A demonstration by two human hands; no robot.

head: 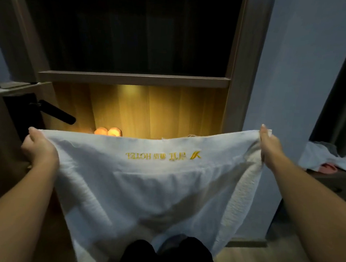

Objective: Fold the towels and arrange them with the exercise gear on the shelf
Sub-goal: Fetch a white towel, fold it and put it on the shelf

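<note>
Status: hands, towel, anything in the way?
Grips: left hand and right hand, one top corner each. The white towel hangs spread, unfolded. It screens the lit shelf.

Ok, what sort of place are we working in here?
Probably a hotel room: the white towel carries gold HOTEL embroidery, a built-in wooden shelf unit glows with warm lighting, and a lever door handle shows at the left.
</note>
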